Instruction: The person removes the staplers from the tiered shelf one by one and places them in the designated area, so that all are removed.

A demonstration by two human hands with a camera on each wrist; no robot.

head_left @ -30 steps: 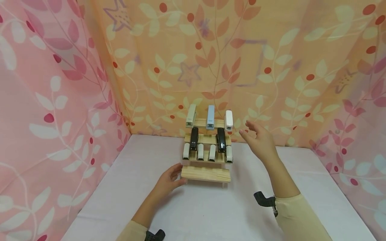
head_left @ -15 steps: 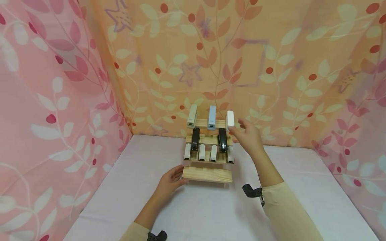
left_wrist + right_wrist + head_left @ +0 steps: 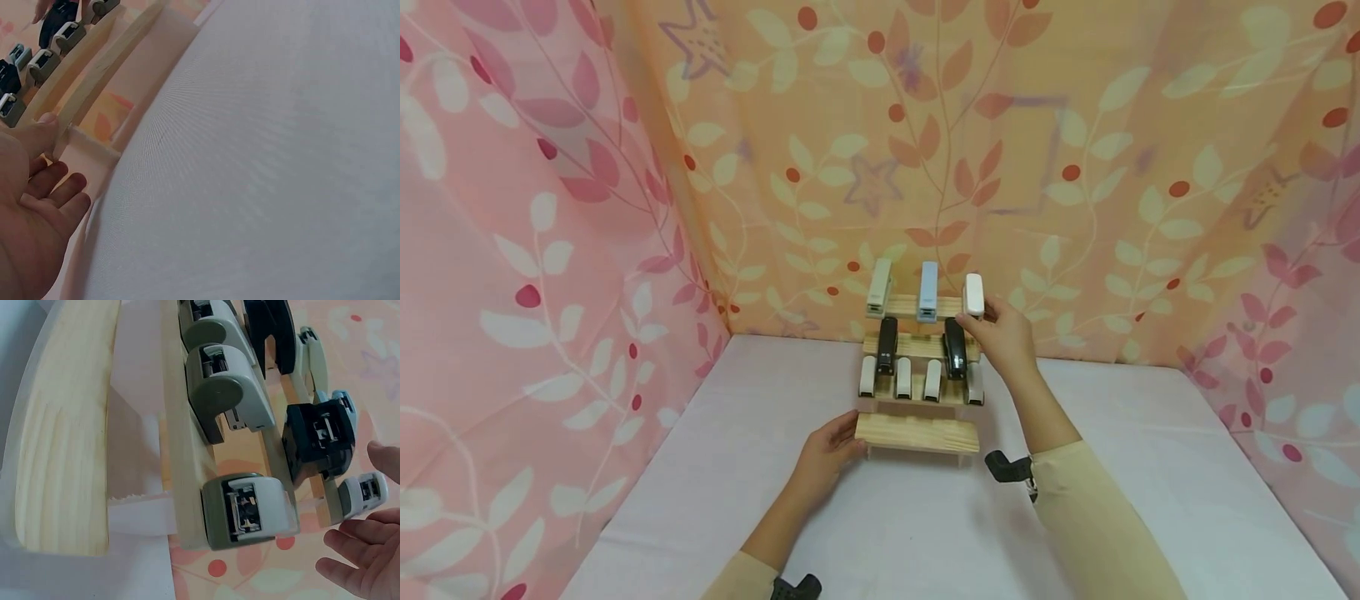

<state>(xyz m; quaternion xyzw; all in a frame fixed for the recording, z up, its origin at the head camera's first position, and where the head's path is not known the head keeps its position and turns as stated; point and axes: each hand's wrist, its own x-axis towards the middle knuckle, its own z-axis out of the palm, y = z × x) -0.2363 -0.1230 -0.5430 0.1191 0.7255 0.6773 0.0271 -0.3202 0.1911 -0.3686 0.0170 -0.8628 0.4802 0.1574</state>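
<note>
A tiered wooden rack (image 3: 917, 433) carries staplers on its upper steps. On the top step are a pale green stapler (image 3: 879, 287), a light blue stapler (image 3: 928, 292) and a white stapler (image 3: 973, 293). Below them lie two black staplers, the left (image 3: 887, 346) and the right (image 3: 955, 348). My right hand (image 3: 1006, 337) is at the white stapler, thumb and fingers spread on either side of it; the right wrist view shows no clear grip. My left hand (image 3: 822, 458) holds the left end of the bottom step, thumb (image 3: 47, 128) on the board and fingers below.
Several small grey-white staplers (image 3: 932, 380) line the third step, one (image 3: 250, 512) at its right end near my right wrist. A white cloth (image 3: 730, 433) covers the table. Patterned curtains (image 3: 820, 208) hang behind and at both sides.
My right hand has come in leftward from beside the rack to the white stapler on the top step. The left hand has stayed at the bottom step, and the staplers have kept their places.
</note>
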